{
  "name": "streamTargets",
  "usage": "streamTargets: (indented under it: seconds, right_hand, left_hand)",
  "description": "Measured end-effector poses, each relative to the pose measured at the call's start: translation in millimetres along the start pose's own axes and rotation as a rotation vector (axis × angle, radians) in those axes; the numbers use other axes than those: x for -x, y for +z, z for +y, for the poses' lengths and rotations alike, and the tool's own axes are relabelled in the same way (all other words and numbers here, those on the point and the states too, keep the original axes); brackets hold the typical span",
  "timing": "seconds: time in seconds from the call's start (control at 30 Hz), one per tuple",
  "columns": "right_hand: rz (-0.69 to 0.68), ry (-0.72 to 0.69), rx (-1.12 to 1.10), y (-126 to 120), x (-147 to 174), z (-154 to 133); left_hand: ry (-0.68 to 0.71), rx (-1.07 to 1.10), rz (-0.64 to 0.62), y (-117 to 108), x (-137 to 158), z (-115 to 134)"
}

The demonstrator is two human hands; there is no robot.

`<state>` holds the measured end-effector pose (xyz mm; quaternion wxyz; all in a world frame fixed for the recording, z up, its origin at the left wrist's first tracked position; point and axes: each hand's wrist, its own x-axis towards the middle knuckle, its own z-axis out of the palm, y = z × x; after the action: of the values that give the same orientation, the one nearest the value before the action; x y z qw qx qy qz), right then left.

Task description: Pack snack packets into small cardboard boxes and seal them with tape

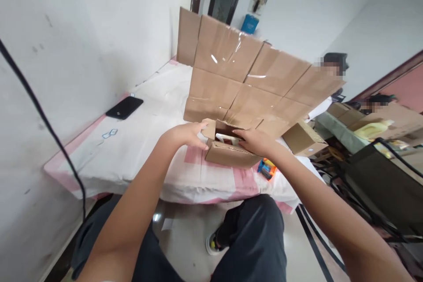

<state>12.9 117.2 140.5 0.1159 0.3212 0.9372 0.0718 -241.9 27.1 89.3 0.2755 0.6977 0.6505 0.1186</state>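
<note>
A small open cardboard box (233,155) sits near the front edge of the cloth-covered table. My left hand (192,135) is at its left side, thumb and fingers curved around the raised side flap (209,128). Inside the box lies a white, flat-looking packet (225,138) with a dark reddish patch; its lower part is hidden by the box wall. My right hand (254,140) reaches over the box's right side, its fingers at the right end of the packet. Just right of the box is a small orange tray (271,172) with blue and yellow items.
A large creased cardboard sheet (224,53) stands upright behind the box. Another cardboard box (306,139) is to the right. A black phone-like device (124,108) lies on the left of the tablecloth (155,136). Two people are at the right, by another table, and a dark chair (380,172) stands nearer.
</note>
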Motion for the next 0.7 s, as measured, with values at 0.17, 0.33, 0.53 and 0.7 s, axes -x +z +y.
streamTargets:
  seconds: [0.17,0.33,0.53,0.7]
  right_hand:
    - [0.2,0.004,-0.074,9.4,10.7,32.6]
    - [0.098,0.122,-0.092,24.7,20.2,62.9]
    - [-0.038,0.066,-0.159,47.0,26.8,88.8]
    - [-0.168,-0.08,-0.125,46.0,25.6,91.6]
  left_hand:
    - [0.0,-0.047,0.055,-1.6,0.1,11.1]
    - [0.014,-0.051,0.091,-0.4,2.4,22.3]
    - [0.014,-0.062,0.114,0.3,5.9,29.2]
    - [0.019,-0.062,0.097,-0.3,5.9,32.1]
